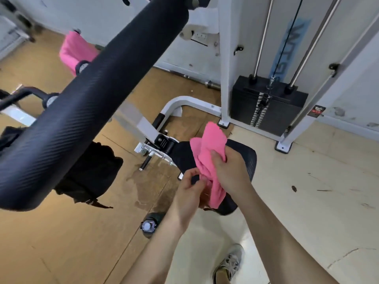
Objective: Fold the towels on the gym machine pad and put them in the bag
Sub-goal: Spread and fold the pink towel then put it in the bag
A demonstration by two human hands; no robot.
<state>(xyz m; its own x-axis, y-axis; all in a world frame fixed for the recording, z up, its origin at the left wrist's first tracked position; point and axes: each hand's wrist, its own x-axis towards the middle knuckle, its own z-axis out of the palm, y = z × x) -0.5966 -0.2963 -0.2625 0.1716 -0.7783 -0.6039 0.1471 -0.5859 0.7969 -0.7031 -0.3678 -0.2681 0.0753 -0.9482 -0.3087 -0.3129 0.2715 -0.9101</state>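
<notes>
The person's right hand (229, 173) has its grip clamped around the middle of a bunched pink terry-cloth towel (209, 160), which hangs crumpled in the air just above the black textured seat pad of the gym machine (248, 158). The left hand (189, 186) pinches the towel's lower edge between thumb and fingers, its grip closed on the cloth. A long black padded roller bar (88, 99) crosses the upper left of the view, and beneath it a black fabric bag (90, 175) hangs or rests near the wooden floor (61, 242). A second pink towel (75, 50) is draped over equipment far behind the bar. The black weight stack (268, 105) stands in a white frame beyond the pad. A grey sneaker (229, 263) shows at the bottom.
</notes>
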